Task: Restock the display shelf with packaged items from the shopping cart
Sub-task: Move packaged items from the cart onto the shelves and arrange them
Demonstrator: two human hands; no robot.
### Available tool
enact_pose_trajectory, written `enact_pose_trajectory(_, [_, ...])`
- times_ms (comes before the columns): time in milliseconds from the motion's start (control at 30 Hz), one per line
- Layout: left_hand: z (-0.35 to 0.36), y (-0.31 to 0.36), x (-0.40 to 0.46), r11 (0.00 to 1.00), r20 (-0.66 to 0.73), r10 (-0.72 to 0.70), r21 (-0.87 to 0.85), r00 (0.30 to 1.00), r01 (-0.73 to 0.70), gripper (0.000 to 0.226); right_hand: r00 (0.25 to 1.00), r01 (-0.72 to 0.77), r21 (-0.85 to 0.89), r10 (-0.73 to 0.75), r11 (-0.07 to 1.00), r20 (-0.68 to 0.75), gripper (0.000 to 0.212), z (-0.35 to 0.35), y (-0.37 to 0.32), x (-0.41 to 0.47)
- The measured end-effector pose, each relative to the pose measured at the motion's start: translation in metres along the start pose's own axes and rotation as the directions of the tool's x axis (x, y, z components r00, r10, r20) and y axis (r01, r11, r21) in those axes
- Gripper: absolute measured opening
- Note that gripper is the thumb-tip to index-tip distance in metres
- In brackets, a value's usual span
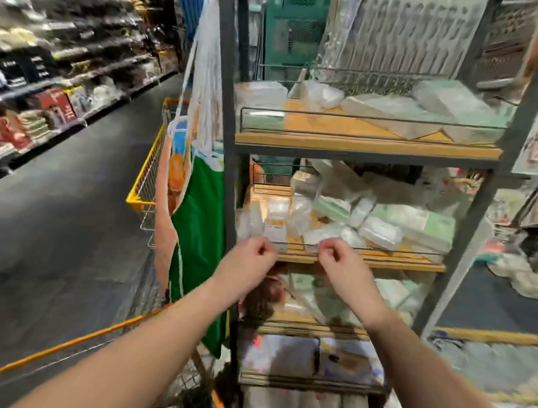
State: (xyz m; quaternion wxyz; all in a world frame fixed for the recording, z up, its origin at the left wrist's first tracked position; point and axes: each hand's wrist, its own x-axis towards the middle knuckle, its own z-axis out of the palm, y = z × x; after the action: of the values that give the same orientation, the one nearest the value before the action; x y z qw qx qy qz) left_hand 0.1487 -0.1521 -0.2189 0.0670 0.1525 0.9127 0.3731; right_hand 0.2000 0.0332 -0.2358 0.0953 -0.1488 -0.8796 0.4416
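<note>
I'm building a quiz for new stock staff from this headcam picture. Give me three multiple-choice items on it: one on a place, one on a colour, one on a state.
1. Where are both hands?
A. At the front edge of the middle wooden shelf
B. Inside the shopping cart
C. On the top shelf

2. What colour is the rim of the wire cart to the left of the rack?
A. Blue
B. Yellow
C. White

3. How are the fingers of the two hands?
A. Spread flat
B. Curled in, fingertips pinched together
C. Wrapped around a large box

Key: 1 A, the left hand and right hand sit at the rail of the middle shelf. 2 B, the cart rim is yellow. 3 B, both show curled fingers; blur hides whether the grip holds anything.
</note>
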Motion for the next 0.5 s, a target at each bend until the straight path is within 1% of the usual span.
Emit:
enact_pose_trajectory(33, [0.005, 0.005, 0.012, 0.999, -0.009, -0.006, 0.044, 1.000, 0.007, 0.014, 1.000, 0.024, -0.052, -0.023, 0.998, 0.018, 0.023, -0.010, 0.005, 0.012])
enact_pose_trajectory(100, [0.016, 0.010, 0.038, 0.992, -0.015, 0.001, 0.126, 1.000, 0.001, 0.012, 0.993, 0.107, -0.238, -0.094, 0.965, 0.066, 0.026, -0.028, 0.018, 0.040])
enact_pose_trajectory(167, [0.022, 0.011, 0.062, 0.968, -0.022, 0.019, 0.250, 1.000, -0.012, 0.015, 0.978, 0.198, -0.414, -0.154, 0.889, 0.137, 0.030, -0.039, 0.026, 0.069])
enact_pose_trajectory(233, [0.026, 0.013, 0.084, 0.909, -0.030, 0.039, 0.415, 0.999, -0.023, 0.023, 0.955, 0.289, -0.517, -0.208, 0.806, 0.209, 0.034, -0.045, 0.029, 0.094])
enact_pose_trajectory(300, [0.027, 0.012, 0.103, 0.818, -0.012, 0.074, 0.573, 0.997, -0.053, 0.032, 0.925, 0.377, -0.594, -0.255, 0.711, 0.283, 0.039, -0.045, 0.025, 0.111])
enact_pose_trajectory(367, [0.028, 0.012, 0.117, 0.741, 0.056, 0.051, 0.668, 0.997, -0.075, 0.036, 0.878, 0.479, -0.642, -0.331, 0.598, 0.347, 0.042, -0.041, 0.017, 0.122])
enact_pose_trajectory(433, [0.028, 0.012, 0.128, 0.700, 0.130, -0.012, 0.709, 0.991, -0.084, 0.037, 0.828, 0.559, -0.648, -0.393, 0.517, 0.401, 0.043, -0.034, 0.012, 0.133])
enact_pose_trajectory(500, [0.027, 0.011, 0.137, 0.680, 0.168, -0.077, 0.730, 0.983, -0.072, 0.037, 0.790, 0.610, -0.647, -0.421, 0.459, 0.446, 0.043, -0.022, 0.007, 0.146])
